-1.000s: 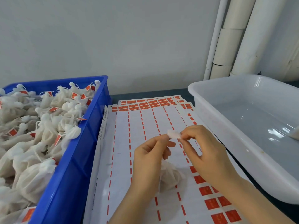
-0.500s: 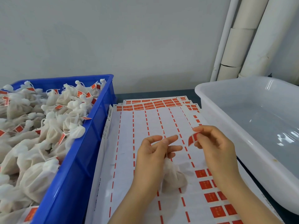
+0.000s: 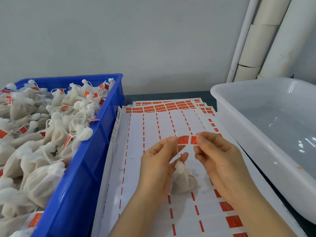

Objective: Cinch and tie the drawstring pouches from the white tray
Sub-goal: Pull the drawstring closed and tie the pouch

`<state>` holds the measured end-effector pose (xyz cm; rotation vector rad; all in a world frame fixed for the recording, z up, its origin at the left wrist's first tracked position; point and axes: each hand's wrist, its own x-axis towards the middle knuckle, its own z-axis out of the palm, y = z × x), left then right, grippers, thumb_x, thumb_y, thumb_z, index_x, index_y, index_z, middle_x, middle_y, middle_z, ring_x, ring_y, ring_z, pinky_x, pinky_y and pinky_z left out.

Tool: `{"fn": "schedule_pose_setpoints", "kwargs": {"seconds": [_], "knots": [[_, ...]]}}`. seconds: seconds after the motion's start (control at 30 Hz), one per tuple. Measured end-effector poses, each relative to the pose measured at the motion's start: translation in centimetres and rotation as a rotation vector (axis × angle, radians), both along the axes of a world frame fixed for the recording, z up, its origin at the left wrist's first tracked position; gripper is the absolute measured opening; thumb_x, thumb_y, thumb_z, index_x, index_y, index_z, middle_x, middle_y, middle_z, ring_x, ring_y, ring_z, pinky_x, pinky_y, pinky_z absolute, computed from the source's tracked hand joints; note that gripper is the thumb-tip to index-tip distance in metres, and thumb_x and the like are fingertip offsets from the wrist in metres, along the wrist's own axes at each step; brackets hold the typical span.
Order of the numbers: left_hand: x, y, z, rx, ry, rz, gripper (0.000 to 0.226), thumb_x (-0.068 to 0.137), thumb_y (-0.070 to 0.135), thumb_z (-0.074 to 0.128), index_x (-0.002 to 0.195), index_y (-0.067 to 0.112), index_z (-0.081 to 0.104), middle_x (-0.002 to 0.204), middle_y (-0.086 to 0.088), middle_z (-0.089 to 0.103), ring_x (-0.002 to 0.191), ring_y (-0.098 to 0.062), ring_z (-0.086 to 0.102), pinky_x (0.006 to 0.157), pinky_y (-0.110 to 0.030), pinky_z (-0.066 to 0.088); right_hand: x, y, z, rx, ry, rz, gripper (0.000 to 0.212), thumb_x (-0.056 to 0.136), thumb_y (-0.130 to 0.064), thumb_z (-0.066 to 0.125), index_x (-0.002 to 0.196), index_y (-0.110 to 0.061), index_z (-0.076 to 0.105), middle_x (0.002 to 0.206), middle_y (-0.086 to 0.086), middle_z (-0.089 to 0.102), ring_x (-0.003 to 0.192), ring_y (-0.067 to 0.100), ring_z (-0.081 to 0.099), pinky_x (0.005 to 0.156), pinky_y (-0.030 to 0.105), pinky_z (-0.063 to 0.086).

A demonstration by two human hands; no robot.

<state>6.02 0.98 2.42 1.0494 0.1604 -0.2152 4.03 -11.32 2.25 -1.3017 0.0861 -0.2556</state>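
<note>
A small white drawstring pouch [image 3: 183, 183] sits on the label sheets, its neck cinched, its thin string [image 3: 177, 151] running up to my left hand. My left hand [image 3: 159, 166] pinches the string together with the left end of a red label [image 3: 187, 140]. My right hand [image 3: 220, 161] pinches the label's right end, so the label is stretched flat between both hands just above the pouch. The white tray [image 3: 227, 106] stands at the right; I see no pouches in the part in view.
A blue crate [image 3: 102, 139] at the left is heaped with tied white pouches [image 3: 56, 127] bearing red labels. Stacked sheets of red labels [image 3: 153, 120] cover the table between crate and tray. White pipes [image 3: 266, 36] run up the wall at back right.
My right hand came back from the sheet with a red label and met the left hand. Both now hold the label spread at the string; earlier the hands were apart.
</note>
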Motion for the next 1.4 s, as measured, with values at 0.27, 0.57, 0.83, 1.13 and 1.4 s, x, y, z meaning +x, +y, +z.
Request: {"fn": "schedule_pose_setpoints", "kwargs": {"seconds": [0.27,0.57,0.83,1.13,1.4], "knots": [[-0.3,0.0,-0.1,-0.056,-0.048,-0.09,0.016,0.073,0.024,0.067,0.078,0.012,0.077,0.088,-0.007,0.073,0.076,-0.013,0.069,0.06,-0.025,0.054,-0.2,0.8,-0.1,-0.16,-0.072,0.008,0.025,0.058,-0.041,0.069,0.081,-0.03,0.069,0.084,-0.017,0.071,0.083,0.001,0.067,0.063,0.011,0.051],[-0.4,0.0,-0.1,-0.071,-0.031,-0.145,0.018,0.078,0.018,0.065,0.085,0.004,0.074,0.084,-0.008,0.07,0.073,-0.017,0.065,0.057,-0.025,0.053,-0.1,0.8,-0.5,-0.269,-0.117,-0.047,0.009,0.075,-0.025,0.07,0.08,-0.031,0.066,0.079,-0.018,0.07,0.078,0.001,0.066,0.059,0.007,0.048],[-0.5,0.0,0.1,-0.09,-0.021,-0.142,0.02,0.085,0.015,0.061,0.091,0.001,0.073,0.091,-0.011,0.07,0.076,-0.017,0.067,0.057,-0.025,0.053,0.2,0.7,-0.8,-0.332,-0.11,-0.105,0.008,0.077,-0.026,0.07,0.079,-0.032,0.065,0.076,-0.02,0.068,0.076,-0.001,0.065,0.062,0.006,0.048],[-0.6,-0.3,0.0,0.014,-0.103,-0.119,0.024,0.071,0.04,0.064,0.082,0.024,0.078,0.098,-0.005,0.074,0.093,-0.022,0.07,0.074,-0.038,0.059,0.6,0.6,-1.0,-0.288,-0.084,-0.172,0.009,0.079,-0.026,0.069,0.081,-0.03,0.061,0.079,-0.028,0.066,0.079,-0.009,0.062,0.058,0.004,0.046],[-0.7,-0.2,-0.7,0.243,-0.264,-0.063,0.023,0.067,0.03,0.068,0.086,0.022,0.077,0.083,-0.002,0.072,0.069,-0.013,0.066,0.053,-0.022,0.05,0.8,0.1,-1.1,-0.332,-0.063,-0.16,0.017,0.08,-0.032,0.067,0.094,-0.035,0.058,0.075,-0.028,0.065,0.072,-0.01,0.06,0.055,0.004,0.046]]}}
